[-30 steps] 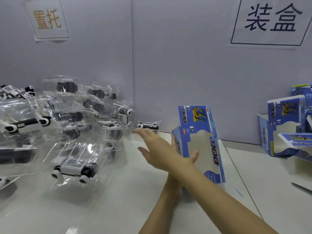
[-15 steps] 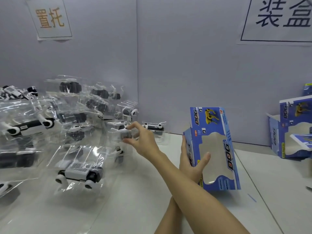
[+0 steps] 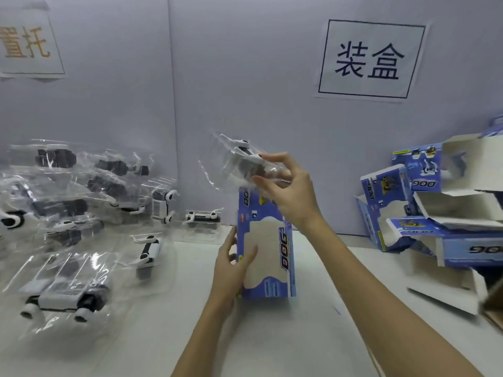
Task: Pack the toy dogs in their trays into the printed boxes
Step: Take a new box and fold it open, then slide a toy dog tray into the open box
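Open table (image 3: 313, 308) lies in front of the upright blue box (image 3: 265, 248). To the left, a heap of clear trays (image 3: 81, 213) crowds the way to the wall. To the right, stacked open boxes (image 3: 435, 213) block that side. Between box and stack there's bare surface, crossed by the right forearm (image 3: 367, 281).

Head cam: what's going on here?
A person is packing toy dogs at a white table. The left hand holds a blue printed box upright on the table. The right hand grips a clear tray with a toy dog just above the box's top end; it is not inside yet. More trayed dogs lie to the left, and a pile of boxes sits to the right.
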A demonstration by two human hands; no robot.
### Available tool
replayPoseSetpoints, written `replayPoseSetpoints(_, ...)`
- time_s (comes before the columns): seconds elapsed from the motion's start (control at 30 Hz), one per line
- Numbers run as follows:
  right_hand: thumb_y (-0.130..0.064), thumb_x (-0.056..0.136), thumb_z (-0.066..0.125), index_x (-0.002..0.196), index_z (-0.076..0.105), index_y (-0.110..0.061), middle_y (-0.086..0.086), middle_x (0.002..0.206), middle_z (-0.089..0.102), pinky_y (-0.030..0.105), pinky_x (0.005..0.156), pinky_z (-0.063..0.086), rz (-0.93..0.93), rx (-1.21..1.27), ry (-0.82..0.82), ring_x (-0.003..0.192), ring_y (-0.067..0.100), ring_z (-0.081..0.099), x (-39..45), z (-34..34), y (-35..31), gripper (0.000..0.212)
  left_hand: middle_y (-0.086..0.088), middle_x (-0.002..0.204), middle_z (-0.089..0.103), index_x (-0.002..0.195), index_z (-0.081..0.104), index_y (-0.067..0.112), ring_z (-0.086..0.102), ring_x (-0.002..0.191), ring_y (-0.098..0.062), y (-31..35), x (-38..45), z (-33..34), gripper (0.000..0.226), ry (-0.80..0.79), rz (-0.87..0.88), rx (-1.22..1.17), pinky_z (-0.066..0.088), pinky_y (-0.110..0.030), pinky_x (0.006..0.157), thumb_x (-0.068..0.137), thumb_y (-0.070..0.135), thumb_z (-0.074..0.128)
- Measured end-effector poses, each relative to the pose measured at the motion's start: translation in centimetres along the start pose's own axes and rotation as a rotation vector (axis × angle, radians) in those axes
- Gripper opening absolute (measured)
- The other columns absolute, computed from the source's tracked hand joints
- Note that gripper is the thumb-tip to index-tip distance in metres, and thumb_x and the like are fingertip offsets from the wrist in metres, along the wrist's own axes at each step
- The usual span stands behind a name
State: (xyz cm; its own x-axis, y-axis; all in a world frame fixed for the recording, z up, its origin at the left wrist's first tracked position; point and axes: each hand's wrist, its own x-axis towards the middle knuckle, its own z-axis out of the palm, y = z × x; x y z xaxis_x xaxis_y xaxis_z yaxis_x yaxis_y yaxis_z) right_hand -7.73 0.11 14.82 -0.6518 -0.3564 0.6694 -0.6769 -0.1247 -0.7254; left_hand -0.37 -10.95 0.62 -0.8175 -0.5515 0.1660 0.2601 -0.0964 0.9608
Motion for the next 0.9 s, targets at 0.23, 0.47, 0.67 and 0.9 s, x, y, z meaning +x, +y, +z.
replayPoseSetpoints(0.23, -0.039, 0.078, 0.083, 0.123, 0.068, -0.027, -0.001, 0.111, 0.076, 0.048, 0.085, 0.064, 0.125, 0.012, 0.221, 0.102, 0.02, 0.075, -5.6, -8.2, 4.8, 0.049, 0.012, 0.134, 0.064, 0.151, 0.033, 0.046, 0.07, 0.111, -0.018, 0.1, 1.0, -1.6, 0.059, 0.17, 0.193, 0.263, 0.058, -0.052, 0.095, 0.104, 0.029, 0.063)
replayPoseSetpoints(0.47, -0.022, 0.083, 0.089, 0.108, 0.072, -0.053, -0.004, 0.104, 0.077, 0.036, 0.083, 0.061, 0.431, -0.25, 0.069, 0.089, 0.011, 0.074, -12.6, -11.1, 12.5, 0.043, 0.014, 0.147, 0.054, 0.161, 0.018, 0.046, 0.06, 0.12, -0.022, -0.2, 1.5, -2.3, 0.067, 0.166, 0.402, 0.648, 0.053, -0.038, 0.089, 0.106, 0.029, 0.053)
replayPoseSetpoints(0.67, -0.001, 0.095, 0.057, 0.096, 0.075, -0.043, -0.014, 0.115, 0.065, 0.022, 0.089, 0.043, 0.539, -0.468, -0.021, 0.108, 0.006, 0.059, -12.5, -10.9, 12.2, 0.045, 0.0, 0.148, 0.047, 0.159, 0.028, 0.048, 0.049, 0.122, -0.025, -0.1, 0.7, -1.0, 0.074, 0.157, 0.562, 0.724, 0.042, -0.046, 0.1, 0.1, 0.011, 0.052)
replayPoseSetpoints(0.9, -0.051, 0.092, 0.074, 0.076, 0.055, -0.013, 0.008, 0.091, 0.064, 0.035, 0.074, 0.042, 0.622, -0.596, 0.153, 0.093, 0.028, 0.059, -11.6, -6.4, 11.4, 0.045, 0.012, 0.169, 0.011, 0.163, 0.002, 0.047, 0.006, 0.157, -0.011, -2.0, -0.4, 0.9, 0.13, -0.118, 0.453, 0.682, 0.021, -0.049, 0.125, 0.065, 0.069, 0.086)
